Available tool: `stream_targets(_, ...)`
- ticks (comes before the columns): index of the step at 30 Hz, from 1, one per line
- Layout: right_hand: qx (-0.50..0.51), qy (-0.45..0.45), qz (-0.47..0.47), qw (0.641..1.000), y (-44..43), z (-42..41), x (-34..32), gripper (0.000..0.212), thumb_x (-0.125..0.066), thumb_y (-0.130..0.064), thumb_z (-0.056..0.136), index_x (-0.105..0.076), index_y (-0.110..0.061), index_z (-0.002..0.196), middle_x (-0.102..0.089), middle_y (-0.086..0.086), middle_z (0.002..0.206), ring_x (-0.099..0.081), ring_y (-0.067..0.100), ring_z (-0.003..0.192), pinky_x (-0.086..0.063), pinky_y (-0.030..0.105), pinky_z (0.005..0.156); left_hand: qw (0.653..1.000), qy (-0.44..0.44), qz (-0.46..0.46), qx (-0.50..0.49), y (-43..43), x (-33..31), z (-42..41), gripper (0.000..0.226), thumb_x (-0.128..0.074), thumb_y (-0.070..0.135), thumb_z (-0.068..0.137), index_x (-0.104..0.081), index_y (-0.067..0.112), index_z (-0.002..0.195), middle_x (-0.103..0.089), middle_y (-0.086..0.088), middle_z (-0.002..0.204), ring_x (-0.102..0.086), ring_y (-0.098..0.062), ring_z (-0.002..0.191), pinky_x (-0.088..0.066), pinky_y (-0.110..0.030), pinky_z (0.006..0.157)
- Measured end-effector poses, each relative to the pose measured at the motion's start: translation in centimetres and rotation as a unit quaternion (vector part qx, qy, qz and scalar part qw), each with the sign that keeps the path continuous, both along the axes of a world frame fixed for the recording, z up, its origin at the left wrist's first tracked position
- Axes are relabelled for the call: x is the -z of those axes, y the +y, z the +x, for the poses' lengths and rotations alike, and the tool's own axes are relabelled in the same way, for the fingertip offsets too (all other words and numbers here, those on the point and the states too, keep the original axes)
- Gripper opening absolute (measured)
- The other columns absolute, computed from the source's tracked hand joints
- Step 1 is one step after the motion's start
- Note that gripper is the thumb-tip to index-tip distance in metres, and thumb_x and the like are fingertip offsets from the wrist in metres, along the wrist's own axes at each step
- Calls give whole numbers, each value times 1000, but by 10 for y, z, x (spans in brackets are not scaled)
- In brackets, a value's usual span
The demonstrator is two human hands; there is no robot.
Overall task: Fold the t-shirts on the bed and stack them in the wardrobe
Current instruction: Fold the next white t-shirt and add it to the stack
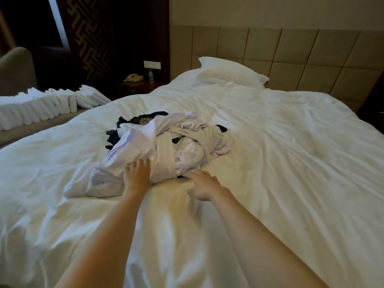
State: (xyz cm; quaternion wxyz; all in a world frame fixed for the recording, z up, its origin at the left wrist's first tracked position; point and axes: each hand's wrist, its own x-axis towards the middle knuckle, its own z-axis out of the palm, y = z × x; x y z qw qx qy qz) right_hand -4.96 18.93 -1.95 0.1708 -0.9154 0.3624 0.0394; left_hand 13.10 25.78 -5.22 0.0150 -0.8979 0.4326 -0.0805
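The pile of t-shirts [166,142] lies in the middle of the bed [291,163], straight in front of both hands and a little to the left. It is one crumpled heap, mostly white cloth, with some dark pieces showing at its far left side and near the top. The long direction of the heap goes slantwise, from the near left corner to the far right, so its low flat end points toward the person's left arm.

The left hand [137,175] is on this near end. Its fingers [145,162] are spread and lie on the white cloth; I see no curl around a fold. The right hand [204,187] is stretched forward above the sheet, with fingers straight, thumb out to the side, and nothing in it. Its fingertips are at the near edge of the heap, but the blur does not allow me to say if they touch.

In my judgement the left hand is the nearer one and is better placed to take the top white shirt. The right hand must still go a little forward and left to find a second edge, so that one shirt can be drawn toward the free sheet near the person. No shirt is folded yet, and the wardrobe is not in view.
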Motion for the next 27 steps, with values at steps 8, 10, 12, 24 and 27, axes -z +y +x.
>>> stream_targets(8,55,-112,109,986,-9,9,3,51,-50,-15,89,-44,-22,139,-39,6,146,-40,29,130,-35,38,107,946,241,-217,18,-16,-27,-2,29,-37,12,99,-60,-7,100,-62,-24,105,-57,-39,101,-42,-41,86)
stream_targets(10,95,-182,162,965,-7,10,0,35,-45,-16,95,-53,-13,129,-51,11,134,-48,29,121,-42,34,96,910,335,-238,51,-18,-43,-22,30,-38,7,97,-61,-10,92,-61,-30,100,-56,-40,97,-41,-39,83)
stream_targets(12,187,-270,263,907,-3,9,-5,21,-40,-22,98,-53,-15,112,-56,9,113,-53,26,98,-43,32,73,890,410,-169,105,-14,-58,-51,27,-40,7,95,-59,3,75,-59,-17,83,-52,-28,79,-39,-31,72)
stream_targets(24,374,-482,390,690,-5,-33,-26,22,-49,3,90,-50,0,69,-45,11,67,-46,17,51,-41,23,49,802,561,70,193,3,-80,-134,19,-37,4,91,-52,7,78,-42,-7,67,-41,-14,60,-34,-20,56)
stream_targets(27,422,-539,369,628,-12,-51,-33,16,-48,1,90,-52,-4,75,-51,12,76,-47,22,64,-43,34,64,820,536,68,190,6,-80,-123,30,-40,0,86,-59,11,107,-57,-8,86,-55,-14,74,-46,-21,64)
